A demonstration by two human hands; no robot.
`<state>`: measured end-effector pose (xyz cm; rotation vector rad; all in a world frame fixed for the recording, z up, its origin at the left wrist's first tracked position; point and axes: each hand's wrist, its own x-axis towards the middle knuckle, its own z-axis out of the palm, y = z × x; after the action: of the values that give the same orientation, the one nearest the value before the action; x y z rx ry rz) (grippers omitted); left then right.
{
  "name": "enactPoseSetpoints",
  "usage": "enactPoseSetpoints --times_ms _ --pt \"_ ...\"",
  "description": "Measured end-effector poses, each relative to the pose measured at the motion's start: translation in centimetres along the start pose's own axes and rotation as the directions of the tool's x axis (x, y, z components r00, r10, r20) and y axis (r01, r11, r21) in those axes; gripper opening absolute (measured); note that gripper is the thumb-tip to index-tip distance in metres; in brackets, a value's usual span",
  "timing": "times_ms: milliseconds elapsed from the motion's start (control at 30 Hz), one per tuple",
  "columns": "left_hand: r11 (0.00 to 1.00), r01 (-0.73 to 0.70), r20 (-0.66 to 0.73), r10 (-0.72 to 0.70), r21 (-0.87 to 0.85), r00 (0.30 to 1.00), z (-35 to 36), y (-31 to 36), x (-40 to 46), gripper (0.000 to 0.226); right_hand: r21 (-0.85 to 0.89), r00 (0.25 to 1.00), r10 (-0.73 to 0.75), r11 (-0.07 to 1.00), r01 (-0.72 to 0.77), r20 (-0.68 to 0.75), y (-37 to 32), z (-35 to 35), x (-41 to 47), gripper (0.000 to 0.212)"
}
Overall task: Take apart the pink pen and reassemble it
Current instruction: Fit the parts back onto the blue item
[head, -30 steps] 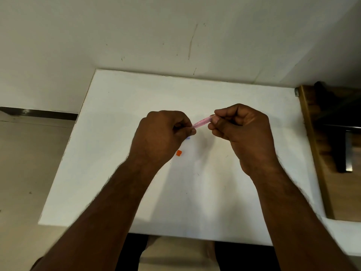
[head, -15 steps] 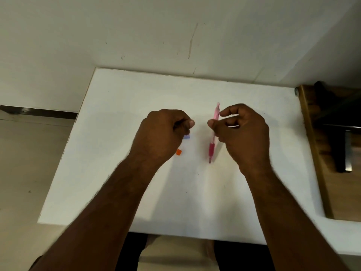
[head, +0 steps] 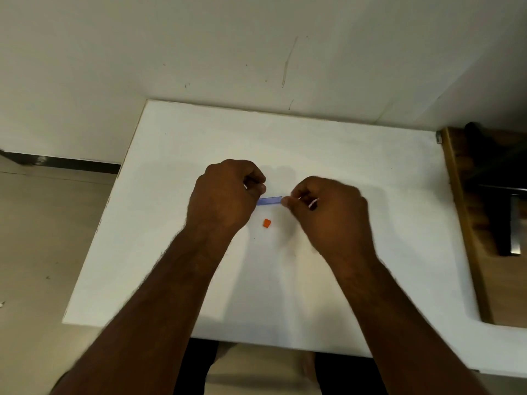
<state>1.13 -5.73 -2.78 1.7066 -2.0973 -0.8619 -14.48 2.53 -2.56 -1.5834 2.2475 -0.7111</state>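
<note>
Two hands (head: 228, 195) (head: 328, 212), one blue strip (head: 269, 201), one orange piece (head: 267, 223)

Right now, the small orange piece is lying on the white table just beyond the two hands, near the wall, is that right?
Not quite: the head view shows the small orange piece lying on the white table on the person's side of the two hands, below the gap between them, not near the wall.

White table (head: 370, 172) carries a small orange piece (head: 266, 223) near its middle

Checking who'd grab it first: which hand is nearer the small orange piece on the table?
Left. The left hand sits just beside the orange piece, up and left; the right hand is slightly farther off.
</note>
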Motion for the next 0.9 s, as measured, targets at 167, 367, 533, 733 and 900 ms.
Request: enactPoseSetpoints --times_ms 167,367,533,733,900 --pt "1.000 0.008 0.015 -0.009 0.017 1.000 0.2 -0.1 0.0 0.010 -0.061 0.972 -0.081 0.993 0.097 0.220 -1.4 3.0 -1.6 0.022" --pt "1.000 0.011 0.070 -0.012 0.022 0.997 0.4 -0.2 -0.3 0.021 0.014 0.986 -0.041 0.999 0.040 0.162 -0.8 2.9 -1.5 0.010" --pt "0.991 -0.006 0.140 -0.014 0.137 0.990 0.6 0.1 -0.3 0.033 0.383 0.978 0.197 0.899 -0.210 0.074 0.3 0.5 0.2 0.012" --pt "0.993 0.020 0.099 -0.032 0.120 0.995 1.2 0.5 -0.7 0.017 0.765 0.878 0.425 0.483 -0.425 0.219 1.1 -1.1 1.0 0.010" --pt "0.996 -0.084 0.043 0.085 -0.019 0.995 1.1 1.5 -0.9 0.013 0.859 0.819 0.497 0.246 -0.449 0.286 0.8 -1.3 1.0 0.018"
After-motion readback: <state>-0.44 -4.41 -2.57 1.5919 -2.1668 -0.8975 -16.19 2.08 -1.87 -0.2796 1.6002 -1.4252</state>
